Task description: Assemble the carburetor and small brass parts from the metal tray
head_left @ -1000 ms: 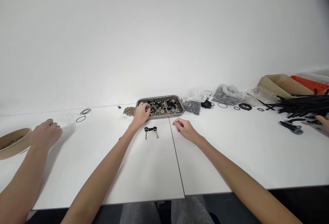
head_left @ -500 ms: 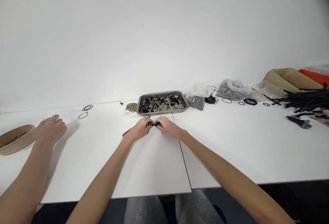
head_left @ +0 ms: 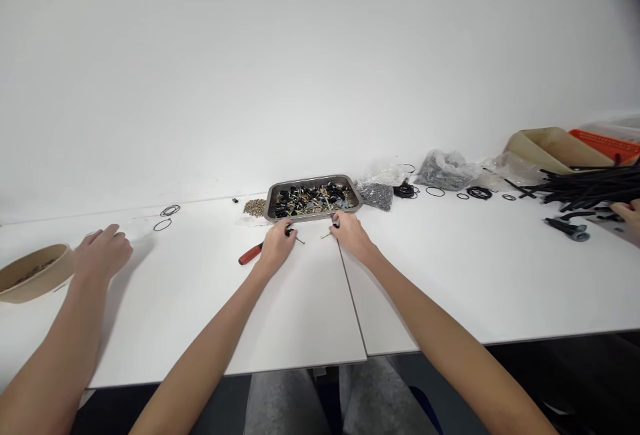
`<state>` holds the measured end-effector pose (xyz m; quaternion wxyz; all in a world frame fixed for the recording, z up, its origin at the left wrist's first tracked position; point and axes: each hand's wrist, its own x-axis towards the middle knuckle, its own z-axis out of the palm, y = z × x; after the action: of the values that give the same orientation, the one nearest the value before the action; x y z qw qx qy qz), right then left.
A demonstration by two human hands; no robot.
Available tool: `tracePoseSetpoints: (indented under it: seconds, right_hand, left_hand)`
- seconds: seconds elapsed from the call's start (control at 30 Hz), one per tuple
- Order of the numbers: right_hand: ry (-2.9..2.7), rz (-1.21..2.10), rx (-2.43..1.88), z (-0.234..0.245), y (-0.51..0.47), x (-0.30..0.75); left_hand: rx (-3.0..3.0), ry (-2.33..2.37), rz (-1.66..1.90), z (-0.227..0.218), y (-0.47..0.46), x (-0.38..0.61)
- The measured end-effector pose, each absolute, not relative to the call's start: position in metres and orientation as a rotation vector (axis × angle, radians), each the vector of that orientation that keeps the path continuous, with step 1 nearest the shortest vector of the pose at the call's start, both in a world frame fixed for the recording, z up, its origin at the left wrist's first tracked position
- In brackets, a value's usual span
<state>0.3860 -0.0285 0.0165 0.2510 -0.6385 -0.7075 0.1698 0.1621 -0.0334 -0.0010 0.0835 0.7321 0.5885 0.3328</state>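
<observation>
My left hand point(head_left: 278, 243) is closed on a small black part point(head_left: 289, 230), and a thin brass-coloured screw point(head_left: 301, 241) sticks out beside its fingertips. In my right hand point(head_left: 352, 234) a similar black part point(head_left: 335, 225) is pinched, with another thin screw point(head_left: 326, 235) pointing left. A gap of bare white tabletop separates the two hands. Beside my left hand lies a tool with a red handle point(head_left: 250, 254); its far end is hidden under the hand. Just beyond both hands stands a metal tray point(head_left: 313, 217) full of small black parts and screws.
Brass pieces point(head_left: 255, 207) are heaped left of the tray. Bags of dark small parts point(head_left: 376, 195) and black rings point(head_left: 435, 192) lie rightward, near black tubes point(head_left: 590, 185). Another person's hand point(head_left: 104, 252) is by a beige bowl point(head_left: 37, 275); a hand point(head_left: 629, 215) shows far right.
My hands have moved apart, the right one going right. Thin screws now show at both hands, and more of the red handle is visible. The view has shifted slightly.
</observation>
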Motion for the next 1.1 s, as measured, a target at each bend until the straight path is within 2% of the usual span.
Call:
tracePoseSetpoints:
  seconds: [0.23, 0.5, 0.87, 1.1]
  right_hand:
    - [-1.876, 0.313, -1.893, 0.017, -0.029, 0.391]
    - [-1.784, 0.229, -1.824, 0.025, -0.027, 0.393]
    - [-1.769, 0.415, -1.458, 0.007, -0.019, 0.384]
    - [-1.756, 0.531, -1.291, 0.009, -0.029, 0.370]
  left_hand:
    - [2.198, 1.896, 0.964, -0.006, -0.030, 0.193]
    - [1.993, 1.960, 1.201, -0.005, -0.032, 0.162]
    - [1.973, 1.706, 1.424, -0.005, -0.034, 0.166]
    - [1.935, 1.692, 1.387, -0.012, -0.027, 0.160]
